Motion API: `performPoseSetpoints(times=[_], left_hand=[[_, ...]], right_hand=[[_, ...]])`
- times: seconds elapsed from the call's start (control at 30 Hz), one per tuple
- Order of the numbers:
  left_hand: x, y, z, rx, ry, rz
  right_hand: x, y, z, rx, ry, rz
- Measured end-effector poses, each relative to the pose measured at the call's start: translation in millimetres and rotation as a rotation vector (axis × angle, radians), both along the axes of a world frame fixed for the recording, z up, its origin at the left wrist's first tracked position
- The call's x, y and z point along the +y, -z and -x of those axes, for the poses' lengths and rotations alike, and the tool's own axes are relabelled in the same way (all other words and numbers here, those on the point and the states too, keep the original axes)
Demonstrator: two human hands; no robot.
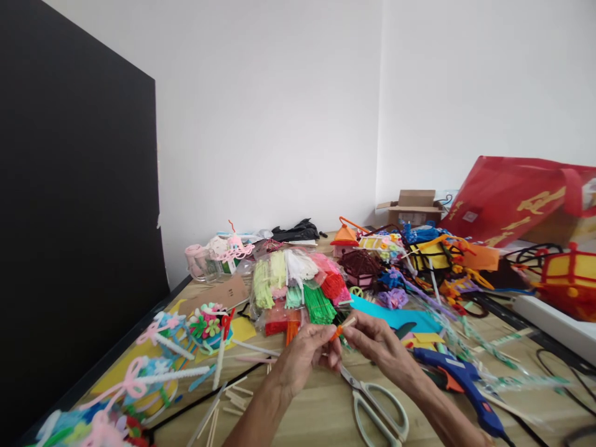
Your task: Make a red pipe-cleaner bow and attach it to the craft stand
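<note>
My left hand (302, 360) and my right hand (377, 344) meet low in the middle of the view. Their fingertips pinch a short wooden stick (349, 322) with an orange pipe cleaner (336, 333) twisted around it. Part of the stick is hidden by my fingers. Just below my hands lie white-handled scissors (376, 410), and a blue glue gun (459, 375) rests to the right of them. Loose wooden sticks (235, 397) are scattered near my left forearm.
Bagged pipe cleaners (293, 292) crowd the wooden table (298, 422) behind my hands. Colourful pipe-cleaner crafts (162, 366) lie at the left, and a heap (433, 267) lies at the right. A black board (74, 198) rises at the left; a cardboard box (412, 208) and red bag (507, 198) stand behind.
</note>
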State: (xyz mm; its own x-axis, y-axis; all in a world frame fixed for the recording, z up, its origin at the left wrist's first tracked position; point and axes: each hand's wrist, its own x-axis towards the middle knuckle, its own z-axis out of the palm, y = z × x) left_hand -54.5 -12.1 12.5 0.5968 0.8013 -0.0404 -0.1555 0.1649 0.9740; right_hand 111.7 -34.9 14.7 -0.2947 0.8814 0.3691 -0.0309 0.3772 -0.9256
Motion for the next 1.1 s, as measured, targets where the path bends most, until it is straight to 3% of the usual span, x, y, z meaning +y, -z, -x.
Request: performPoseSetpoints(times=[0.07,0.13,0.33,0.5,0.57,0.63,0.67,0.73,0.83,0.9,1.0,1.1], left_hand=[[0.1,0.3,-1.0,-0.012,-0.022,-0.015],[-1.1,-2.0,-1.9,0.044,-0.069,-0.127],[-8.8,-9.6,-3.9,0.422,-0.310,-0.766],[-5.3,5.0,-2.3,0.626,-0.523,-1.320],[-2.8,9.9,0.4,0.669,-0.588,-1.480],[-1.7,9.5,3.1,0.658,-0.608,-1.541],[-1.9,7.2,4.2,0.631,-0.593,-1.509],[-3.0,-0.5,5.6,0.550,-0.510,-1.283],[-4.4,-12.7,6.2,0.378,-0.289,-0.687],[-4.4,-16.5,6.1,0.253,-0.157,-0.383],[-3.6,-14.7,5.3,0.106,-0.042,-0.178],[-2.8,-10.3,4.0,0.023,-0.026,-0.125]], right_hand=[[0.7,1.2,0.1,-0.008,0.015,-0.006],[1.3,2.2,-0.9,-0.020,0.041,-0.021],[1.8,5.4,-2.5,0.004,0.059,-0.019],[4.2,15.1,2.2,0.123,-0.003,0.048],[5.2,18.9,4.4,0.164,-0.018,0.065],[5.7,20.6,5.8,0.187,-0.023,0.077],[5.6,20.4,6.0,0.191,-0.018,0.077],[4.8,17.4,4.9,0.166,0.005,0.063],[1.9,9.2,1.5,0.090,0.056,0.005],[-0.5,3.6,-0.2,0.053,0.065,-0.027],[-3.7,-2.1,0.2,0.034,0.040,-0.046],[-4.7,-3.7,1.9,0.048,0.022,-0.054]])
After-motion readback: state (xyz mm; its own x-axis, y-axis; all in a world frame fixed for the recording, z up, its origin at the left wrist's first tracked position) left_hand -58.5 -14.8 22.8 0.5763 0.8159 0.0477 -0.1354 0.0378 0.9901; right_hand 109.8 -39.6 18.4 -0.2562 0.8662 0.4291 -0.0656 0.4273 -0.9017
